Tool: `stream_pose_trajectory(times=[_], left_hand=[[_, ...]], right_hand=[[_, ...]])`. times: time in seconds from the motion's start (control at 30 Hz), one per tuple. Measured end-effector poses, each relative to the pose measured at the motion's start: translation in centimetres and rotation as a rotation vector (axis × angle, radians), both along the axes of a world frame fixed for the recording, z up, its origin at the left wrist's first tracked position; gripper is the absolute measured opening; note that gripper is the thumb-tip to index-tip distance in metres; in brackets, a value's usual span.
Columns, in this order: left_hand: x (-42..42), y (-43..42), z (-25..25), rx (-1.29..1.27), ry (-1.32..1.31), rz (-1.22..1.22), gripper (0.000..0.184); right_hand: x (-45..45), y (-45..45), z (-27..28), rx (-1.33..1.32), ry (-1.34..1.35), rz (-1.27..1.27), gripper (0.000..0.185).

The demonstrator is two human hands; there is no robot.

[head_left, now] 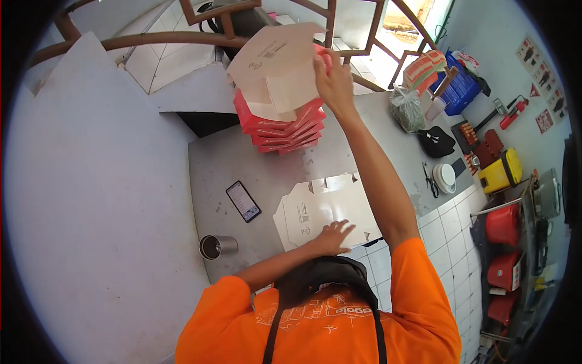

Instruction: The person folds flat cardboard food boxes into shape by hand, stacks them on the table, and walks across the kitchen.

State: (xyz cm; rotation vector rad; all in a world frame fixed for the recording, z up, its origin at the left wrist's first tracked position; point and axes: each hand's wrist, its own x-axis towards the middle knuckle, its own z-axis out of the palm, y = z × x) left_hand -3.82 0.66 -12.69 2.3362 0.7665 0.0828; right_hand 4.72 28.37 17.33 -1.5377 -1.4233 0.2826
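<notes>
My right hand reaches far over the table, its fingers closed on the red edge of a folded cardboard box with a pale inner side. That box is on top of a stack of red boxes, its lid part standing up. Close to my body, my left hand rests with fingers spread on flat, unfolded box cardboard, pale side up with small printed marks. A phone with a lit screen lies left of this cardboard. Below the phone, a metal tumbler is on its side or strongly tilted; I cannot tell which.
A grey table carries a plastic bag, a black pouch, scissors and a white round container at right. A white wall bounds the left; brown metal railing runs behind the boxes.
</notes>
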Motion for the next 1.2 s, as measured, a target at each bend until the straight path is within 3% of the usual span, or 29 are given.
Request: stream_pose_trajectory(times=[0.1, 0.27, 0.47, 0.6, 0.77, 0.87, 0.97, 1.0, 1.07, 1.2], left_hand=[[2.5, -0.8, -3.3, 0.068, 0.152, -0.179, 0.095], [4.6, -1.0, -6.0, 0.24, 0.131, -0.073, 0.082], [3.7, 1.3, -5.8, -0.025, 0.052, -0.087, 0.085], [4.1, 1.7, -6.1, -0.047, 0.066, -0.091, 0.084], [4.3, 1.5, -4.6, -0.052, 0.137, -0.099, 0.069], [3.8, 1.5, -5.0, -0.038, 0.079, -0.09, 0.053], [4.3, 2.9, -7.5, -0.193, -0.031, -0.052, 0.036], [4.5, 3.3, -8.2, -0.277, -0.071, -0.031, 0.033], [3.8, 3.2, -7.2, -0.29, -0.183, 0.171, 0.029], [1.4, 3.9, -3.7, -0.372, -0.505, 0.425, 0.029]], right_hand=[[-2.6, 3.7, -2.2, -0.105, -0.027, -0.045, 0.075], [-2.0, 5.3, -5.5, -0.017, -0.012, 0.091, 0.076], [-0.7, 4.4, -4.1, 0.227, -0.15, 0.055, 0.059], [-1.2, 3.6, -4.5, 0.192, -0.27, 0.063, 0.067], [-3.3, 2.5, -7.3, 0.02, -0.259, 0.046, 0.071], [-3.6, 1.6, -6.8, 0.066, -0.263, -0.017, 0.07], [-1.6, 1.9, -7.6, 0.3, -0.197, -0.036, 0.066], [-0.9, 1.0, -7.5, 0.284, -0.046, -0.012, 0.063], [0.5, -3.6, -7.6, 0.25, 0.252, 0.04, 0.057], [4.9, -14.7, -10.9, 0.204, 0.374, -0.133, 0.034]])
